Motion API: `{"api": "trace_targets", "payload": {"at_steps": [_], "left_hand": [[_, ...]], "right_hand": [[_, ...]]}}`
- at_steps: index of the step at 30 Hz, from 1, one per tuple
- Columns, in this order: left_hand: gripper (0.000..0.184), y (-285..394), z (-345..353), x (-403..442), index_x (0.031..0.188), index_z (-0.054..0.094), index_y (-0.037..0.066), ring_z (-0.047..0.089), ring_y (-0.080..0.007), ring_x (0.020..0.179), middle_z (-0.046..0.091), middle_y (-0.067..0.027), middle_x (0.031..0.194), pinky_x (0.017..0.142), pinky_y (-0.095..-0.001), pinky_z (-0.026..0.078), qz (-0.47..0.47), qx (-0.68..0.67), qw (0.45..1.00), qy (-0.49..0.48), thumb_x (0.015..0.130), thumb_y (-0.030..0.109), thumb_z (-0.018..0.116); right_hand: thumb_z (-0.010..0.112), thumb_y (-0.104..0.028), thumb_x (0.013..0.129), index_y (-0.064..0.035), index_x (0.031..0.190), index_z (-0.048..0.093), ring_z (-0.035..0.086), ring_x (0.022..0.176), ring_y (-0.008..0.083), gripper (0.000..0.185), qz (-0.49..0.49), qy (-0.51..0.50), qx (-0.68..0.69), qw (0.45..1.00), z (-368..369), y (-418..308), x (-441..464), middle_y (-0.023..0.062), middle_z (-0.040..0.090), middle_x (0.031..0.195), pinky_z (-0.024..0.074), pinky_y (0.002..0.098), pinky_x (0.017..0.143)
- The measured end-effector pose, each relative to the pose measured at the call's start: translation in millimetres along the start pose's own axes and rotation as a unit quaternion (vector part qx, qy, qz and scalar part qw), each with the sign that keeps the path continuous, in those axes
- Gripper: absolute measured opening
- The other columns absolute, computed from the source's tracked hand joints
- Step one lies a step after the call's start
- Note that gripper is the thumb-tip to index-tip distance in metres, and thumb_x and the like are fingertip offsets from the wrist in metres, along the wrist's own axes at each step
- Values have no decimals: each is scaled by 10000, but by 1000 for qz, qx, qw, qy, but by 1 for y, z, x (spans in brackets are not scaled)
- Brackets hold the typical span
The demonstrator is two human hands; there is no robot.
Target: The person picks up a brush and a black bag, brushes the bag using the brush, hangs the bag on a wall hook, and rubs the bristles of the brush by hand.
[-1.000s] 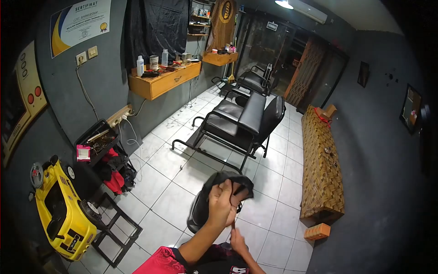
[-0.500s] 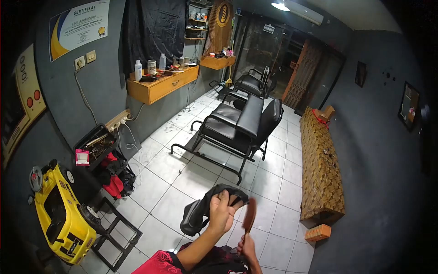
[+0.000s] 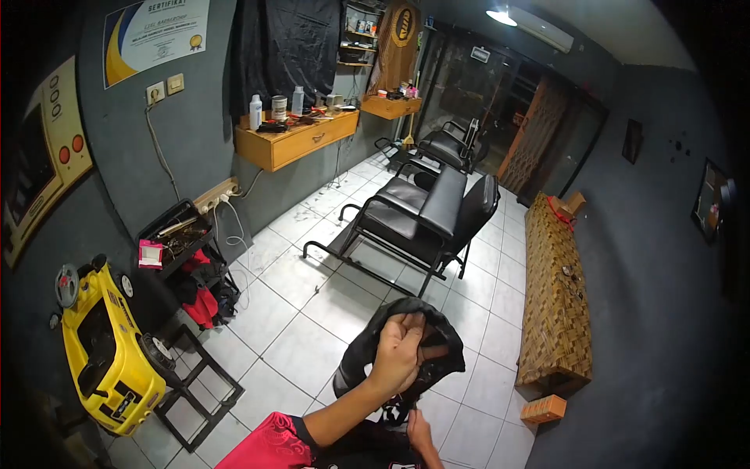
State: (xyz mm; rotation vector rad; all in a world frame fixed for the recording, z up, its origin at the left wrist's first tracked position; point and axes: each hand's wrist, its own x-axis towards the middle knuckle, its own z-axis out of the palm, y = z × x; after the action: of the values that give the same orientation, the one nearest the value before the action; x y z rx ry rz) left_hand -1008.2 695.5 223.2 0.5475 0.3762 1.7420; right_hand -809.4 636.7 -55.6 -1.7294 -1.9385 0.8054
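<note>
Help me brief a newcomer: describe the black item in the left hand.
Start at the nearer black chair on the white tiled floor. Below it in view, the left hand grips the black item. Unlike the dark, rigid chair, it looks soft and is hand-held.

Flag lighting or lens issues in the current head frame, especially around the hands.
Head view: ceiling lamp blown out; sheen on the nearer black chair; wide-angle distortion, corners fading to black. Head view, hands: left hand readable, but the black item it grips loses detail in its dark folds; right hand partly hidden.
</note>
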Motion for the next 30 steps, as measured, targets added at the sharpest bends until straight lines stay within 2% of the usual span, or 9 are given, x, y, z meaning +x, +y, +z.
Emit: {"api": "trace_targets", "payload": {"at_steps": [7,9,12,15,19,22,26,28,30], "left_hand": [[114,3,-4,2,1001,464,68,586,-143,828,549,-37,924,646,-338,566,-14,-54,998,27,925,151,446],[112,-1,-9,-2,999,466,67,588,-145,828,551,-38,922,649,-338,566,-25,-40,998,34,926,149,444],[111,-8,-20,-4,996,469,64,591,-148,838,555,-41,924,653,-340,565,-39,-24,998,31,927,147,442],[117,-15,-27,-8,996,470,62,591,-149,852,557,-45,931,654,-341,564,-54,-4,998,44,927,152,443],[143,-20,-27,-13,999,473,50,590,-135,829,561,-34,926,651,-333,559,-80,30,995,56,926,171,451],[162,-24,-27,-16,1002,482,43,579,-117,828,558,-25,933,671,-320,549,-93,52,993,42,928,185,454],[191,-22,-19,-18,965,509,50,544,-61,761,553,3,890,588,-241,522,-98,128,987,23,918,234,488],[198,-22,-21,-18,978,508,48,547,-63,758,555,3,895,564,-234,515,-73,113,990,41,913,235,498],[190,-15,-17,-17,974,500,50,537,-61,723,543,9,869,554,-237,514,-77,131,987,47,911,230,502]], "right_hand": [[292,-440,894,15,873,597,550,816,473,549,83,-311,-105,941,54,126,10,299,578,843,422,523,751],[316,-356,927,6,942,584,575,610,248,451,83,-232,-71,967,41,109,22,181,590,704,465,360,597],[330,-266,944,-2,994,487,553,597,152,312,140,-96,229,959,-37,-26,16,129,556,697,463,298,563],[370,-147,933,-4,1011,378,544,579,125,162,20,-14,310,950,-71,-67,20,87,552,774,442,257,486],[291,-415,932,-23,900,457,431,526,86,427,18,-4,440,898,-129,-131,10,22,451,657,341,238,456],[278,-504,914,-22,864,475,426,521,81,522,-23,84,320,943,-111,-121,10,19,446,624,336,231,457],[289,-494,924,-4,822,492,469,516,150,540,-18,-10,201,979,-72,-84,18,37,465,552,381,312,471],[297,-380,940,1,814,512,557,671,422,456,-19,-10,27,999,-29,-29,20,222,563,677,418,494,595],[261,-389,934,0,855,595,557,801,447,519,41,-141,-134,980,14,43,5,264,591,845,439,507,715]]}}
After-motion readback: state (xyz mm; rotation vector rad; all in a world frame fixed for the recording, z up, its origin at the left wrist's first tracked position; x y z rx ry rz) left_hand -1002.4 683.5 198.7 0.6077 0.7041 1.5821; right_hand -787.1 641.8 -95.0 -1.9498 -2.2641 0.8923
